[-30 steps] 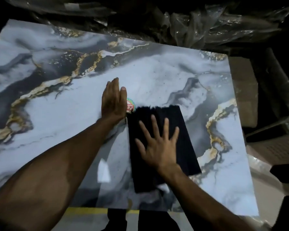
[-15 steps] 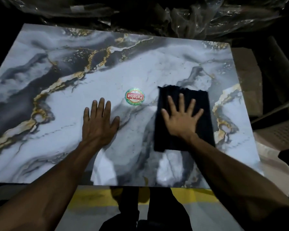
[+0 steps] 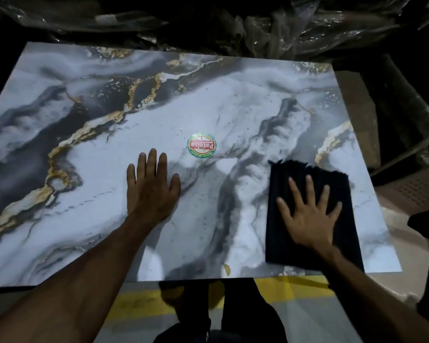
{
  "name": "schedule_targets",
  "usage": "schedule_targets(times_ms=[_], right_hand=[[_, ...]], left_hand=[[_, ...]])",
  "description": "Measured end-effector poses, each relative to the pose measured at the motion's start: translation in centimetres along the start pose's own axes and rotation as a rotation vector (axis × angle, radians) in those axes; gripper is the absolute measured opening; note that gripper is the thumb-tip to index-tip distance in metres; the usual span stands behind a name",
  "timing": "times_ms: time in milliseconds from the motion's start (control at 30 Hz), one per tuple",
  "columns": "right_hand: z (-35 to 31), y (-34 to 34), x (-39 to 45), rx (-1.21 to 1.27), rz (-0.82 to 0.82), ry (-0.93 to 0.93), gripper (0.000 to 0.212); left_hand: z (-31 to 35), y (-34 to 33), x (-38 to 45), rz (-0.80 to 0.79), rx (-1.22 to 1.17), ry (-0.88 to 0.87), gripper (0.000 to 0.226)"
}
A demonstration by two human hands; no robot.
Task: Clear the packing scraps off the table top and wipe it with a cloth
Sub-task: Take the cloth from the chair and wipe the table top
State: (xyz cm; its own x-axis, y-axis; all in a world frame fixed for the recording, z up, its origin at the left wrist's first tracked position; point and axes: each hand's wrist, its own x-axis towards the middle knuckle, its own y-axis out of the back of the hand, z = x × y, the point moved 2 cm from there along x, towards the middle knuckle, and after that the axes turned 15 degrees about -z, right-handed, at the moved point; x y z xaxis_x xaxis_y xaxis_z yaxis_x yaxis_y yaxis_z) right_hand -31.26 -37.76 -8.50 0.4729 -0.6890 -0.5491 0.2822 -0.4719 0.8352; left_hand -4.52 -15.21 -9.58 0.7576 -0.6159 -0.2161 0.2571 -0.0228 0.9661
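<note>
The marble-patterned table top (image 3: 109, 149) in white, grey and gold fills the view. A folded dark cloth (image 3: 292, 233) lies flat near its right front corner. My right hand (image 3: 310, 214) presses on the cloth with fingers spread straight. My left hand (image 3: 151, 189) rests flat on the bare table near the middle, fingers straight. A round red and green sticker (image 3: 201, 145) sits on the table just beyond my left hand.
Crumpled clear plastic wrapping (image 3: 295, 23) is heaped beyond the far edge. A brown plastic chair (image 3: 411, 191) stands to the right. A yellow floor stripe (image 3: 139, 305) shows below the front edge.
My right hand has slid the cloth to the right, toward the right front corner. My left hand moved back from the sticker and now rests flat nearer to me.
</note>
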Motion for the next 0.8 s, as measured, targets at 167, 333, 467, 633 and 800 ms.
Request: schedule_targets(times_ms=[167, 333, 467, 633, 800], right_hand=[[-7.9, 2.2, 4.5, 0.004, 0.048, 0.052, 0.065], [-12.4, -3.6, -4.3, -0.138, 0.105, 0.323, 0.063], [-4.7, -5.6, -7.6, -0.171, 0.079, 0.245, 0.066], [1.4, -1.8, -2.9, 0.008, 0.021, -0.040, 0.074], [-7.8, -0.9, 0.1, -0.012, 0.086, 0.068, 0.064]], left_hand=[[-0.3, -0.2, 0.1, 0.036, -0.001, -0.006, 0.060], [-0.4, -0.3, 0.0, 0.041, 0.001, -0.018, 0.057], [-0.1, -0.2, 0.0, 0.021, 0.002, -0.011, 0.056], [0.0, -0.3, 0.1, 0.028, 0.019, -0.027, 0.056], [-0.3, 0.2, 0.1, 0.083, 0.025, -0.054, 0.051]])
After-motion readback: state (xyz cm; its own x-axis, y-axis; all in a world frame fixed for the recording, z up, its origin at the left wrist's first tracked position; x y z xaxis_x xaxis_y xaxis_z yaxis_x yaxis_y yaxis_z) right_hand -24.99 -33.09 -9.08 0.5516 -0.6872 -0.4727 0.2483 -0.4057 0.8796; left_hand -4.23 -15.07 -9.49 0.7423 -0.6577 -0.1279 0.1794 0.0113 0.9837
